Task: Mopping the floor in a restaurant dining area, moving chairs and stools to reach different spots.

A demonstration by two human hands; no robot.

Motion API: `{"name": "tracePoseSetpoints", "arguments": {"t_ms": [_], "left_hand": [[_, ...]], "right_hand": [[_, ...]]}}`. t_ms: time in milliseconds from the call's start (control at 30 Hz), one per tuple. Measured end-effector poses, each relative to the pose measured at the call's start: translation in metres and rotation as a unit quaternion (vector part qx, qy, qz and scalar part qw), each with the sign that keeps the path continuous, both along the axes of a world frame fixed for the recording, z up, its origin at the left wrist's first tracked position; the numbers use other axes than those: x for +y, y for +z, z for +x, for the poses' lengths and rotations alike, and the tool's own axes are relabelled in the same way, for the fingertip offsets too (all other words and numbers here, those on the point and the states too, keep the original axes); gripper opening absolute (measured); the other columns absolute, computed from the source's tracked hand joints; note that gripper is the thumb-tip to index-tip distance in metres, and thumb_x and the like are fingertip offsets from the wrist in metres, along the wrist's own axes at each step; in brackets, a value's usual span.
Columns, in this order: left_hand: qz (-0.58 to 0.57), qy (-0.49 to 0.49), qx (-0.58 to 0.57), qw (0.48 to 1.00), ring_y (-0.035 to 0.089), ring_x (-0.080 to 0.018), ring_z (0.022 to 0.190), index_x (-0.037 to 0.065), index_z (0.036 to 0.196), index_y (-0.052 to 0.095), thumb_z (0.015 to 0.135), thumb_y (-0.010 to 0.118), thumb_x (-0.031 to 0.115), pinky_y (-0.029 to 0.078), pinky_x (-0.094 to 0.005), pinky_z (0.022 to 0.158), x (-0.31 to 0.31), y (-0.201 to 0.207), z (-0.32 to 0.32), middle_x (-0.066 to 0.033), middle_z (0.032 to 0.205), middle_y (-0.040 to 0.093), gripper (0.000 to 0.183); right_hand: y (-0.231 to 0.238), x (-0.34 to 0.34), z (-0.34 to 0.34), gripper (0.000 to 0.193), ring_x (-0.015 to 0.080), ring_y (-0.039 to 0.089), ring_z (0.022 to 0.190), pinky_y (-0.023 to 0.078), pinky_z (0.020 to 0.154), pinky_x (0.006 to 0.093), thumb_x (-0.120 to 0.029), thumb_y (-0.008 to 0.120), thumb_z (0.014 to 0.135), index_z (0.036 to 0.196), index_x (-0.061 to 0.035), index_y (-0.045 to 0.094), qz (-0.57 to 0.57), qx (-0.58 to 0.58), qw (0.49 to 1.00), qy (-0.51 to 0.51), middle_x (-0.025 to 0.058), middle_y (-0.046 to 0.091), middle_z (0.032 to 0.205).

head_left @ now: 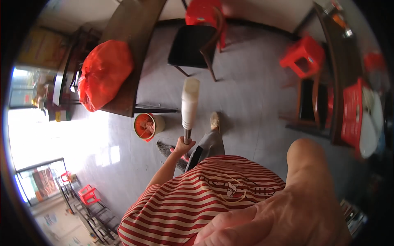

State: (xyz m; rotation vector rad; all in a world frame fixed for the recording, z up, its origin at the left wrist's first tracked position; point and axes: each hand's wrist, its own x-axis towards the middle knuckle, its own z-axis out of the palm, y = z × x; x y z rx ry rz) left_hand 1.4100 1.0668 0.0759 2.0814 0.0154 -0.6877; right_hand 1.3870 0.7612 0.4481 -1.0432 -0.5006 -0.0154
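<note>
Mop, with long axis from white grip ahead, back past left hand, to grey strands low at left. Nearer of 2: left, wrapped around shaft. Right hand: raised before striped shirt, finger state not discernible.

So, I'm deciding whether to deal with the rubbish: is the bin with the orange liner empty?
No, the bin isn't empty: crumpled pale waste shows inside its orange liner. How deep it goes, I cannot tell.

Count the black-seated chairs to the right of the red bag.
2: one chair near the top centre, another chair beside the table at the right. More may be hidden.
</note>
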Motion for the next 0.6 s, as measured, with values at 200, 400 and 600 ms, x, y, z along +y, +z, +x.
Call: {"name": "tracePoseSetpoints", "arguments": {"t_ms": [200,400,600], "left_hand": [[0.058,0.096,0.04,0.993,0.041,-0.005,0.053,0.001,0.058,0.051,0.069,0.069,0.018,0.038,-0.0276,0.048,0.028,0.012,0.053,0.001,0.052,0.047,0.027],[-0.015,0.113,0.06,0.992,0.04,-0.0054,0.053,-0.001,0.068,0.06,0.069,0.068,0.019,0.038,-0.0274,0.048,-0.031,0.067,0.127,-0.0009,0.051,0.045,0.021],[0.071,0.16,-0.008,0.984,0.046,-0.0075,0.056,0.001,0.076,0.064,0.069,0.069,0.019,0.04,-0.0279,0.053,-0.07,0.081,0.171,-0.0044,0.058,0.054,0.02]], "right_hand": [[0.011,0.008,0.175,0.046,0.0202,0.057,0.062,0.046,0.059,0.0365,-0.055,0.054,0.076,0.073,-0.0087,0.059,0.119,-0.213,0.969,0.039,0.0055,0.059,0.072],[-0.171,-0.07,0.368,0.062,0.0133,0.038,0.117,0.035,0.085,0.0304,-0.038,0.057,0.083,0.131,-0.0067,0.034,-0.178,0.28,0.914,-0.235,0.0058,0.038,0.133],[-0.407,-0.049,0.448,0.107,0.0285,0.03,0.124,0.033,0.092,0.0479,-0.057,0.071,0.058,0.136,-0.0043,0.019,-0.216,0.577,0.764,-0.189,0.0177,0.027,0.136]]}}
